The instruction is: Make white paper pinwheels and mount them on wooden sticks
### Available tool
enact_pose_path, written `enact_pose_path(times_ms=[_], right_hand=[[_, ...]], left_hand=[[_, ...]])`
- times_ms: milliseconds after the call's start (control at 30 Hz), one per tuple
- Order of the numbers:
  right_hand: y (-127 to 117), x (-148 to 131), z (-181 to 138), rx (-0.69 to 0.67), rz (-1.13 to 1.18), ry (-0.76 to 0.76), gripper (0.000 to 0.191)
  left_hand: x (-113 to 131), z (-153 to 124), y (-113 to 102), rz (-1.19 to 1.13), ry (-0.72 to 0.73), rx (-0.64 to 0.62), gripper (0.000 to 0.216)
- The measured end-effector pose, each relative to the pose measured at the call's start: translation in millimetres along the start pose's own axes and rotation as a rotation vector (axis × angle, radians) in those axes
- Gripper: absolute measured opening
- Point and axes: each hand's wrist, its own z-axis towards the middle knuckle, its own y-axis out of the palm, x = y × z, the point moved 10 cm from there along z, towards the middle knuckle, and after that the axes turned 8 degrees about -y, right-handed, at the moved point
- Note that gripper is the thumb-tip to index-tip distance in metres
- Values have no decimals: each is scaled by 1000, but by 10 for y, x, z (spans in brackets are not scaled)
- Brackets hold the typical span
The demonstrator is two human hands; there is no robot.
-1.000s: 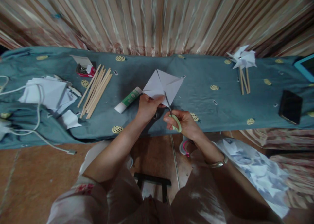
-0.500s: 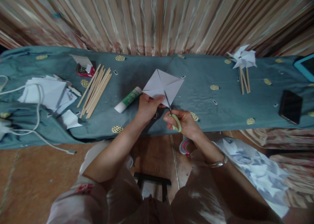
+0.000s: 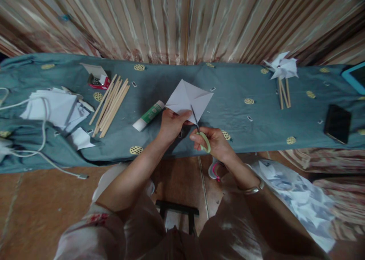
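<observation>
Almost nothing has moved since a second ago: the whole view sits a touch higher, and the hands, paper and blades keep their places. The left hand (image 3: 171, 125) pinches the near corner of the white paper square (image 3: 188, 98), held just above the blue tablecloth (image 3: 242, 123) near its front edge. The right hand (image 3: 216, 142) is closed through the green handles of the scissors (image 3: 200, 132), whose blades lie nearly together along a diagonal crease, tips short of the centre. So the cut looks paused or very slow. A glue stick (image 3: 148, 115) lies just left of the paper, and wooden sticks (image 3: 110, 106) lie further left.
</observation>
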Motion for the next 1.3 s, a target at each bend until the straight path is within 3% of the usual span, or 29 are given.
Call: enact_pose_path(times_ms=[1000,1300], right_hand=[[10,-26,12,45,32,15,41],[7,4,-61,-46,-71,45,44]], left_hand=[[29,-23,3,-16,17,-9,12],[49,66,-105,-71,-14,15,22]])
